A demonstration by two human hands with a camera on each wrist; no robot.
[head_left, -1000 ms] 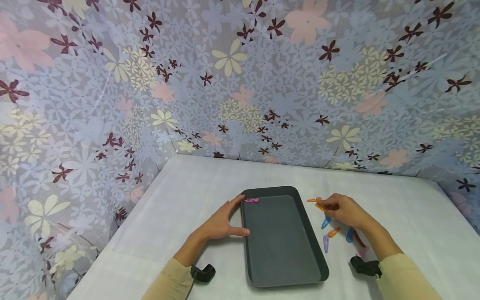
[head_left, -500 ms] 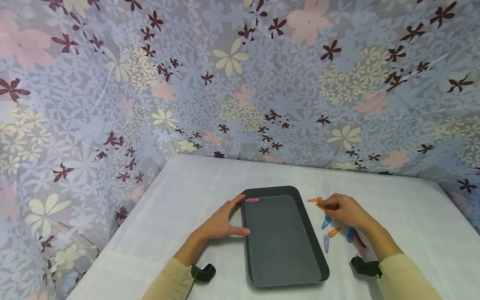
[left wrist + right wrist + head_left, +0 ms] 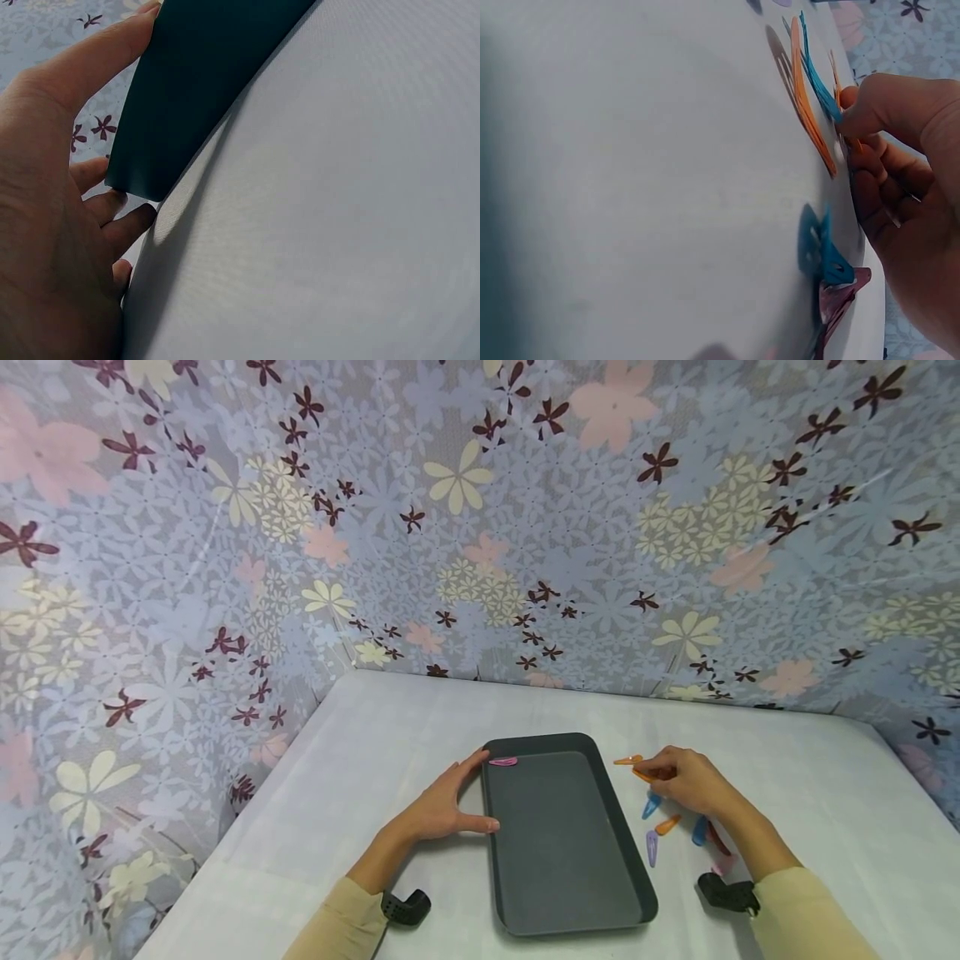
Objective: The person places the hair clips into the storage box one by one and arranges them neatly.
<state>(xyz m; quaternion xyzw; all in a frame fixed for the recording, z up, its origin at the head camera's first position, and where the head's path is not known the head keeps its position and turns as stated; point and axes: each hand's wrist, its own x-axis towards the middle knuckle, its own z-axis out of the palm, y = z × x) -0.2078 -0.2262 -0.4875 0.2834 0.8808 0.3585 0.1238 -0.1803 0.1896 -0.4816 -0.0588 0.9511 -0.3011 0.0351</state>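
A dark grey tray lies on the white cloth with a pink hair clip in its far left corner. My left hand rests along the tray's left side, thumb on the rim and fingers spread toward the far corner. To the right of the tray, my right hand pinches an orange hair clip between thumb and fingers, low over the cloth. Just beyond its fingertips lies another orange clip. A blue clip sits right below the hand; in the right wrist view this blue clip overlaps the thumb tip.
Nearer me lie an orange clip, a lilac clip and a second blue clip. A dark red clip and a pale pink one are partly hidden by the right wrist. Flowered fabric hangs behind the table.
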